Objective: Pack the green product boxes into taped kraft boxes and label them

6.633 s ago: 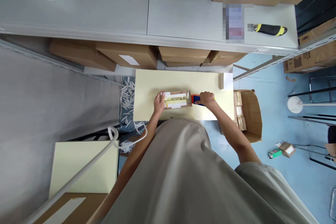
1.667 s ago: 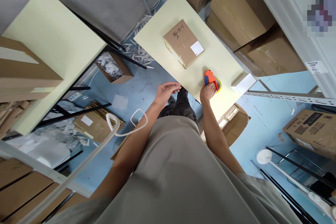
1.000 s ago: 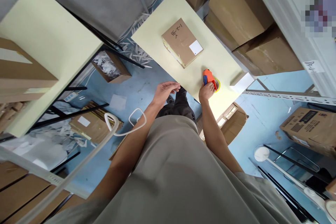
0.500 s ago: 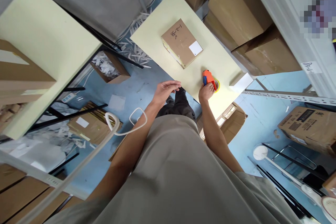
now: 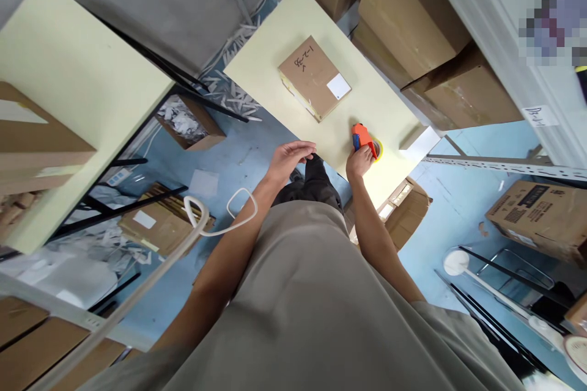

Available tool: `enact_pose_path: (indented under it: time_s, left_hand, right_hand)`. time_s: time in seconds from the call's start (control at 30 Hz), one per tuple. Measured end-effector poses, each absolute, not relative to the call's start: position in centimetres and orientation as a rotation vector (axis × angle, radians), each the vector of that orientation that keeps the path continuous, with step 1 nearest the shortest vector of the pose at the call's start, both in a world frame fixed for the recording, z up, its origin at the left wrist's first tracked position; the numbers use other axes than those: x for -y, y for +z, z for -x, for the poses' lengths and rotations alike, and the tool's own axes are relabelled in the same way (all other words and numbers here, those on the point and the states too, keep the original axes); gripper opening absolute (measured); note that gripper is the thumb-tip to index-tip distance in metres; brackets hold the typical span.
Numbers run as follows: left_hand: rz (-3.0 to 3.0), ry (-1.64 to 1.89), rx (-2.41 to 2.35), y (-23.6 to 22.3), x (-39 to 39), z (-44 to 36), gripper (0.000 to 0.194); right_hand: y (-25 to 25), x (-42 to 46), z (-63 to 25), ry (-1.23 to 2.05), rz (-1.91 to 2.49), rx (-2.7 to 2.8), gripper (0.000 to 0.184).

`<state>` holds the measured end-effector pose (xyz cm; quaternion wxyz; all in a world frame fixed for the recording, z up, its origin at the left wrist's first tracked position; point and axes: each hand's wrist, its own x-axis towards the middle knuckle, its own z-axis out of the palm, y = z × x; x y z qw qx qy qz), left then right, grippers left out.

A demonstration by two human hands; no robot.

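Note:
My right hand [image 5: 360, 162] is wrapped round the handle of an orange tape dispenser [image 5: 362, 134] with a blue part and a yellow-rimmed roll. The dispenser rests on the pale yellow table [image 5: 389, 109]. My left hand [image 5: 290, 159] hovers at the table's near edge, thumb and fingertips pressed together; whether anything small is pinched there is hidden. A closed cardboard box [image 5: 308, 87] with handwriting and a white label lies beyond both hands, touched by neither.
Behind the table, large cartons [image 5: 408, 6] fill a shelf. A small white box [image 5: 419, 142] sits at the table's right corner. An open carton [image 5: 410, 214] stands below. Left is another table [image 5: 92, 55]. A white tube [image 5: 151, 269] crosses near my left arm.
The view has shifted slightly, so the surroundings sit a little differently in the picture. Both hands keep their poses, and my right hand still grips the tape dispenser.

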<state>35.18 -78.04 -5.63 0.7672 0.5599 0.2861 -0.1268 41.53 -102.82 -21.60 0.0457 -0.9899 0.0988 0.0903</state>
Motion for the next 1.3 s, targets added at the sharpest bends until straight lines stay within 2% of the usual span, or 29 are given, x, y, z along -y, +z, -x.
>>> enact_pose_path:
  time_s: [0.1, 0.33, 0.9, 1.3]
  left_hand:
    - [-1.202, -0.274, -0.609, -5.56, 77.93, -35.28, 0.032]
    - [-1.198, -0.27, -0.638, -5.83, 77.78, -35.55, 0.032]
    - [-1.205, -0.244, -0.613, -6.01, 77.54, -35.75, 0.02]
    - [-1.191, -0.266, -0.624, -5.71, 77.51, -35.6, 0.024]
  right_hand:
    - [-21.74, 102.75, -41.51, 0.262, 3.011, -0.429, 0.042]
    - [-21.63, 102.63, -41.5, 0.275, 3.028, -0.423, 0.038]
    - [-21.34, 102.49, -41.52, 0.296, 3.02, -0.44, 0.04]
    - [-21.28, 102.54, -41.47, 0.326, 3.039, -0.413, 0.038]
